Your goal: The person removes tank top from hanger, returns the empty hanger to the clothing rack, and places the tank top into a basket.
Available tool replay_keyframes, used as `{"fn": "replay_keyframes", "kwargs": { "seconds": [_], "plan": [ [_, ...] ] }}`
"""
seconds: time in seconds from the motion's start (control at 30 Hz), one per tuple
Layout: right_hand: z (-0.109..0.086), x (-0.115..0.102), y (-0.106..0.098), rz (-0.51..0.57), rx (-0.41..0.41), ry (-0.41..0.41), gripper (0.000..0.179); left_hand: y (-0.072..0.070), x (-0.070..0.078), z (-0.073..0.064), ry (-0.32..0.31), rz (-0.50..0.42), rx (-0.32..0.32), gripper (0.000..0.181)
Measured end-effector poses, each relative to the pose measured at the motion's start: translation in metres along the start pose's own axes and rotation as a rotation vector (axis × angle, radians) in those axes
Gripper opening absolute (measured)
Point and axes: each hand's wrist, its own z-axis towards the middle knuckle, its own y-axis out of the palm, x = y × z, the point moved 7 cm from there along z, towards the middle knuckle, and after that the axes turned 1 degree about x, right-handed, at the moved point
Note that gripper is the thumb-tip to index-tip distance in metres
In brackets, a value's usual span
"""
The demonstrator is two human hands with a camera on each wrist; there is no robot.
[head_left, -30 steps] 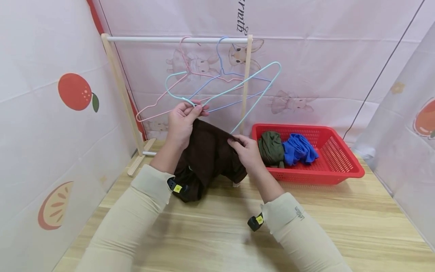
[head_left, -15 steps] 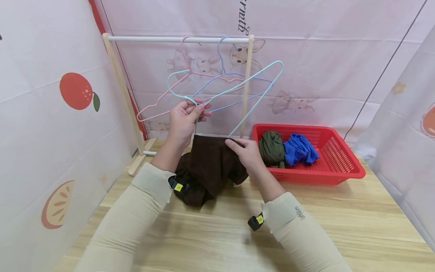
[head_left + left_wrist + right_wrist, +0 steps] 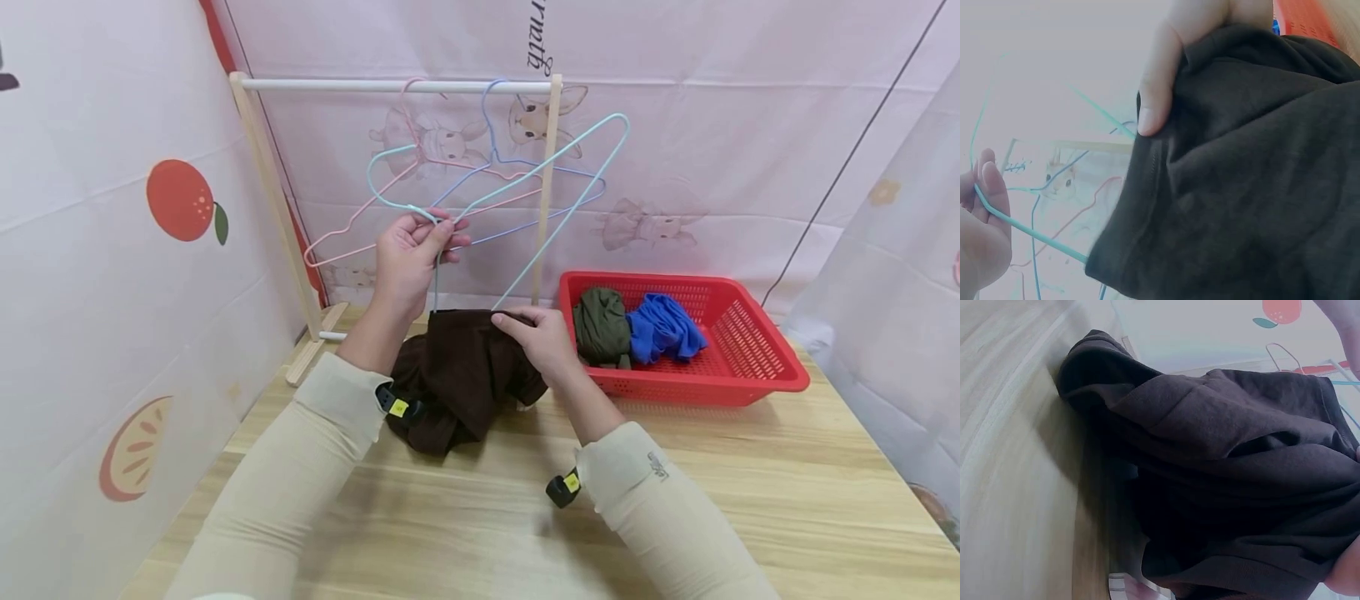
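My left hand (image 3: 408,258) pinches a mint green clothes hanger (image 3: 627,125) at its neck, tilted so that one shoulder points up and to the right. The other shoulder runs down into the opening of a dark brown garment (image 3: 461,371), and its tip is hidden inside the cloth. My right hand (image 3: 551,343) grips the garment's hemmed edge, thumb on the near side. In the left wrist view the hanger wire (image 3: 1035,233) passes behind that edge. The rest of the garment hangs in folds down to the table (image 3: 1022,506).
Behind stands a small wooden rack with a white rail (image 3: 322,85), carrying a pink hanger (image 3: 348,225) and a blue hanger (image 3: 491,133). A red basket (image 3: 772,375) on the right contains a dark green garment (image 3: 602,325) and a blue garment (image 3: 663,327).
The garment's edge has dropped away from my left hand and now lies level, leaving more of the hanger wire showing. The hanger's free shoulder has tilted slightly higher.
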Motion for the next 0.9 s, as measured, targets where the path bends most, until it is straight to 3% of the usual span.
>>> {"fn": "replay_keyframes", "kwargs": {
  "seconds": [0.2, 0.43, 0.9],
  "plan": [
    [0.001, 0.004, 0.004, -0.056, -0.020, -0.046, 0.024, 0.000, 0.002, 0.000, -0.002, -0.017, 0.012, 0.011],
    [-0.001, 0.011, 0.009, -0.117, -0.055, -0.037, 0.022, -0.001, 0.008, 0.001, 0.028, -0.027, 0.040, 0.007],
    [-0.005, 0.020, 0.024, -0.344, -0.203, -0.033, 0.019, -0.011, 0.019, 0.006, 0.093, -0.031, 0.114, 0.005]
  ]
}}
